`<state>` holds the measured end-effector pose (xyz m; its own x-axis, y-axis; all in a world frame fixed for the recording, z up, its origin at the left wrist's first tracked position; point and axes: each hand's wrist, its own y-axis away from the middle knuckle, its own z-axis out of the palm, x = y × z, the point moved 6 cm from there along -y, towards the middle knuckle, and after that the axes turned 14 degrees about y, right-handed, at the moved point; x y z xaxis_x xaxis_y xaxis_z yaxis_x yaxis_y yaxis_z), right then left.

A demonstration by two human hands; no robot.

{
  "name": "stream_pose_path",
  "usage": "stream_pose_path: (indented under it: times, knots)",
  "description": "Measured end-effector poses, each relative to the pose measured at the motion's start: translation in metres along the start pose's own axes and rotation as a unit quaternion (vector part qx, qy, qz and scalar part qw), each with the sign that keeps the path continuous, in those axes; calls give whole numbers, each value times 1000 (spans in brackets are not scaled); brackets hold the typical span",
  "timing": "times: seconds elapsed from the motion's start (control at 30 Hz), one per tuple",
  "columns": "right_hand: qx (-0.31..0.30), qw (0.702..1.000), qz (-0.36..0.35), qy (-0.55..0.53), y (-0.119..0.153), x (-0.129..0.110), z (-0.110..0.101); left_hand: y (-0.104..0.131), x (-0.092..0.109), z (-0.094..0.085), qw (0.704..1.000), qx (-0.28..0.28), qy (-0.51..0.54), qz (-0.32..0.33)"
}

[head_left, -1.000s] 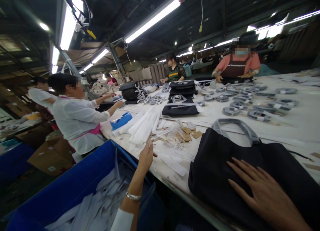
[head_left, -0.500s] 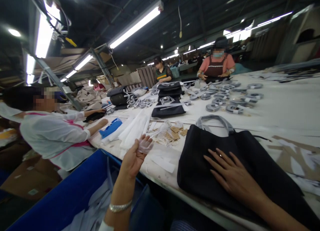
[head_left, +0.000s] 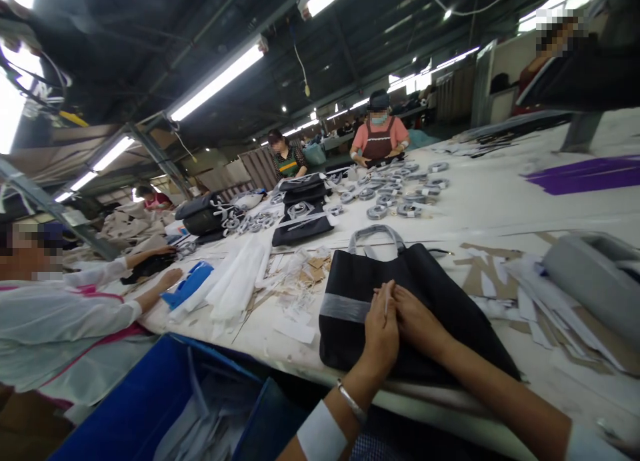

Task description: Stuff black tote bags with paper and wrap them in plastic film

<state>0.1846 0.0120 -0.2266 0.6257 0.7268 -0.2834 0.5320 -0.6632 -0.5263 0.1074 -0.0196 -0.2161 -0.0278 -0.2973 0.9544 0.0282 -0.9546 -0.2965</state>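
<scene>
A black bag (head_left: 430, 274) with wrapped grey handles lies on the white table in front of me. Across its left side runs a band of clear film (head_left: 345, 308), which reaches my fingers. My left hand (head_left: 383, 328) is over the middle of the bag, its fingers pressed together around the end of the film. Against it, fingertip to fingertip, is my right hand (head_left: 417, 318), its fingers also closed; whether it grips the film too is hidden.
At the left edge stands a blue bin (head_left: 125, 398) with white scraps. White sheets (head_left: 237, 274), a blue item (head_left: 187, 284), paper strips (head_left: 530, 294), a grey bag (head_left: 595, 281), stacked black bags (head_left: 305, 228) and coiled straps lie around. Several people work at the table.
My left hand has moved right from beside the bag onto it, meeting my right hand. Clear film now lies across the bag. The view has turned right.
</scene>
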Motion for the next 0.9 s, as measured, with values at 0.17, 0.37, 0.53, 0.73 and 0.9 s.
stream_pose_path:
  times: [0.17,0.37,0.53,0.73,0.9]
  knots:
    - [62,994,88,-15,12,9,-57,-6,-9,-4,1000,-22,-18,-5]
    - [85,945,312,55,101,48,-132,-5,-13,7,997,-46,-56,16]
    - [35,835,487,-253,152,80,-104,-5,-17,8,996,-53,-77,12]
    - [77,644,519,-557,127,68,-85,-10,-20,-2,996,-62,-67,-4]
    - [91,652,495,-567,92,50,-81,-14,-22,-9,996,-64,-68,-4]
